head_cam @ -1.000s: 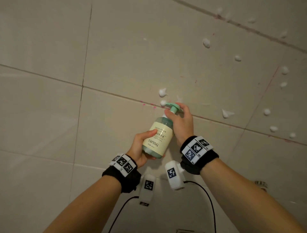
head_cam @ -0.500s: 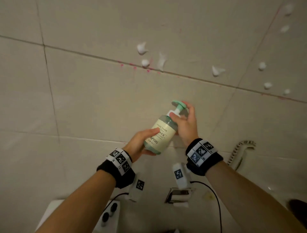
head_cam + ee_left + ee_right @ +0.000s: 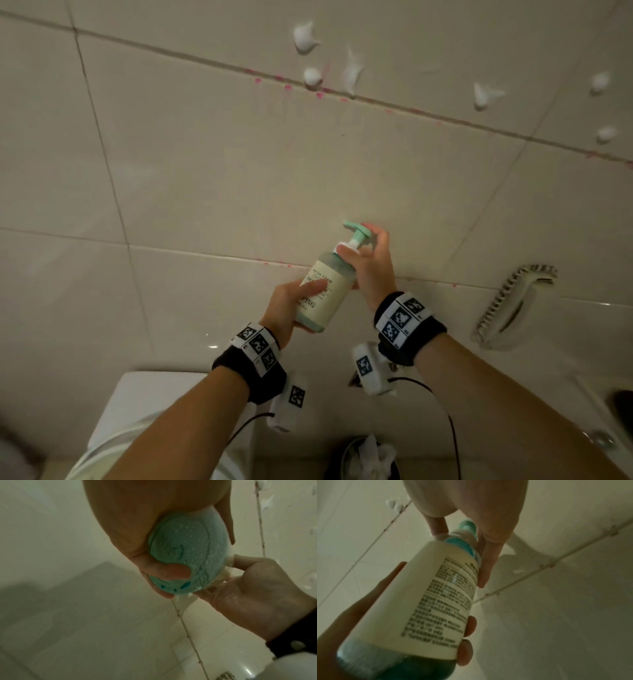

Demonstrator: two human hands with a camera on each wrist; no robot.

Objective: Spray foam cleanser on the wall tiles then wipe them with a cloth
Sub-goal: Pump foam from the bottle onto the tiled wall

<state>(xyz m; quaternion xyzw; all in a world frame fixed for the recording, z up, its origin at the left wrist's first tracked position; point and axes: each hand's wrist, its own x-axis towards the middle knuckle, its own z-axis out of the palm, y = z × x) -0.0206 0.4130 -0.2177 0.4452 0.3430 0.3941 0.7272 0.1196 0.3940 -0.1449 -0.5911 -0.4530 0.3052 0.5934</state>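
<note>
A: While the left hand (image 3: 291, 305) wraps the lower body of the foam cleanser bottle (image 3: 325, 291), thumb across the front label and fingers round the back, where is the bottle?

B: In the air in front of the wall tiles (image 3: 212, 178), carried by nothing but the hands, tilted with its green pump head (image 3: 356, 231) toward the tiling and close to it. It hangs below the blobs of foam (image 3: 305, 37) near the wall's top edge.

A: And the right hand (image 3: 371, 263)?

B: Up at the neck. The thumb lies on the collar under the pump, and the fingers rise behind the pump head, fairly straight; a light steadying touch rather than a clench, I'd say.

A: How will it handle?

B: Probably stiff plastic, light, partly full of green liquid that could slosh. The smooth label may turn slippery if foam reaches it. Best held round the wide lower body, leaving the pump for pressing.

A: The cloth?

B: I can't pick one out for certain.
</note>
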